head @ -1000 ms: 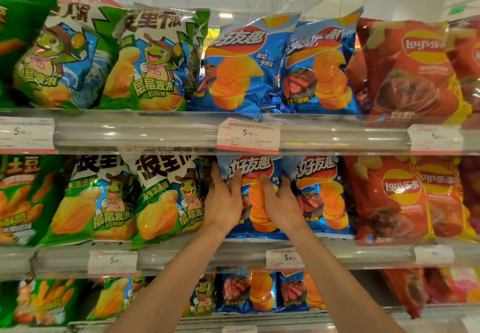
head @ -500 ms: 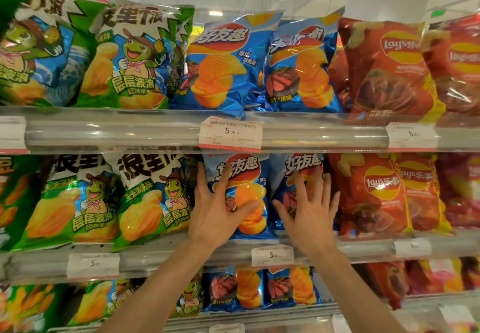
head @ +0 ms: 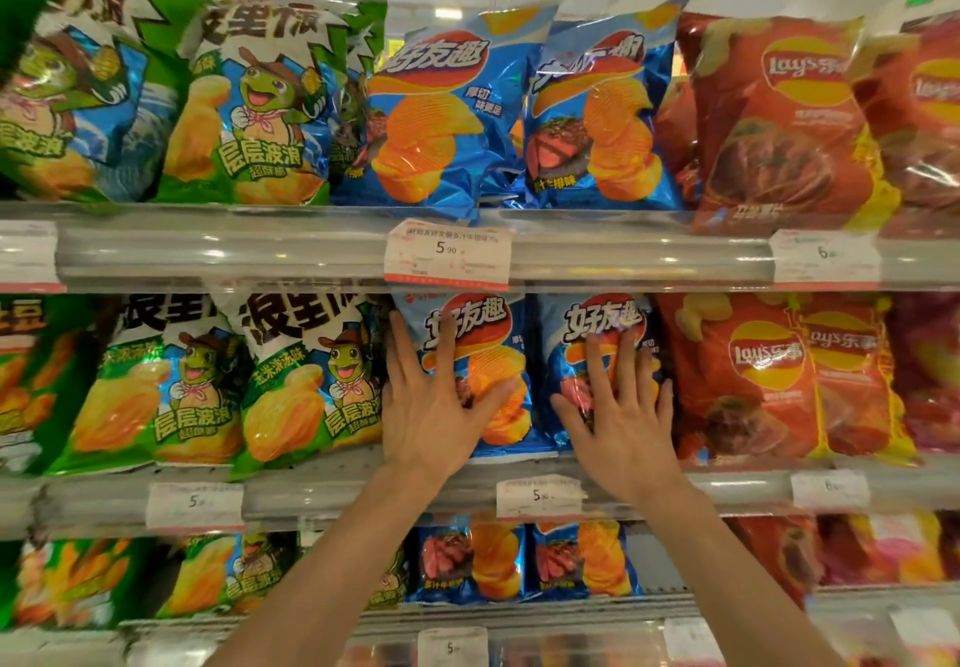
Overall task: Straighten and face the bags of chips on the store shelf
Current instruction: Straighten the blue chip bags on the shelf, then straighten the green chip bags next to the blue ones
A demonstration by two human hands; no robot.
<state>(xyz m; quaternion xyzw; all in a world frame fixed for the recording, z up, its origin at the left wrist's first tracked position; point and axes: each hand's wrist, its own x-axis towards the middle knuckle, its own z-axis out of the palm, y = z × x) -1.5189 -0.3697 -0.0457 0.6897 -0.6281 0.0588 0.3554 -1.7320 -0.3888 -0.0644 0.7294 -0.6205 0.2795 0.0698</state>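
Note:
Two blue chip bags stand side by side on the middle shelf (head: 322,495). My left hand (head: 434,406) lies flat with spread fingers on the left blue bag (head: 483,333), its thumb across the printed chips. On the right blue bag (head: 597,318) my right hand (head: 621,411) presses, fingers straight and fanned out. Both bags face forward and stand upright. The lower halves of both bags are partly hidden by my hands.
Green bags (head: 306,380) stand left of the blue ones, red bags (head: 748,375) to the right. The top shelf (head: 260,245) carries the same brands; a price tag (head: 447,253) hangs above my left hand. More bags fill the bottom shelf (head: 467,562).
A second ago both hands gripped the left blue bag at its sides. Since then my right hand shifted right onto the neighbouring blue bag, and both hands opened flat.

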